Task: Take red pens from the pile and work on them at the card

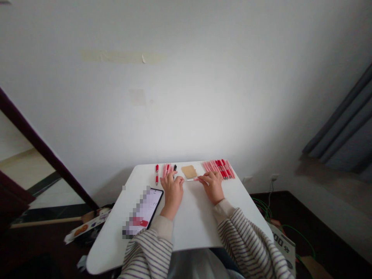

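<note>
Both of my hands rest on a small white table [192, 228]. Between them they hold one slim pink-and-white pen [192, 179], lying level. My left hand [173, 192] pinches its left end and my right hand [213, 185] grips its right end. Beyond the right hand lies a row of several red and pink pens [219, 169]. A smaller group of red and pink pens [166, 170] and a black one lie beyond the left hand. A brown card piece [189, 171] sits between the two groups.
A phone [143, 212] lies face up on the table's left side. A white wall stands right behind the table. Boxes and packaging [87, 226] lie on the floor at left, green cables [267, 211] and a printed box at right, a grey curtain [345, 131] far right.
</note>
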Motion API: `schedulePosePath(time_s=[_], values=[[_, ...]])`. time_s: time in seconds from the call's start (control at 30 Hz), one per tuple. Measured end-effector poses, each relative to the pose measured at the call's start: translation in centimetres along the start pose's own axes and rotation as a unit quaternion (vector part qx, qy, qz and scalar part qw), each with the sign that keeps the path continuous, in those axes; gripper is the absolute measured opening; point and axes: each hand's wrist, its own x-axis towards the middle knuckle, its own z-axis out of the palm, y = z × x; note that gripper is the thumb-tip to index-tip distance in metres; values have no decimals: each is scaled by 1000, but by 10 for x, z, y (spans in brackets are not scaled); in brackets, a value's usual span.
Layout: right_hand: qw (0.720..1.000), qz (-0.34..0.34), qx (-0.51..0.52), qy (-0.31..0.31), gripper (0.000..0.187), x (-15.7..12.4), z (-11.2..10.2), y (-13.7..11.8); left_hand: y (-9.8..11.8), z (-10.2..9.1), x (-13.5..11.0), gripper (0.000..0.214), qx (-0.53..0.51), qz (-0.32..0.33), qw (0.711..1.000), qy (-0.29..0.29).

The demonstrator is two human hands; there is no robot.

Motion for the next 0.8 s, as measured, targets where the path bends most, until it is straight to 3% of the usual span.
schedulePosePath(time_s=[0.4,0.57,0.8], values=[[1000,10,9,-8,13,1,1,4,-9,6,1,17,-29,-11,999,18],[1000,23,19,-2,16,1,0,4,-9,4,-3,19,65,-55,996,18],[999,27,22,0,15,1,0,4,-6,1,-6,23,146,-68,986,-31]])
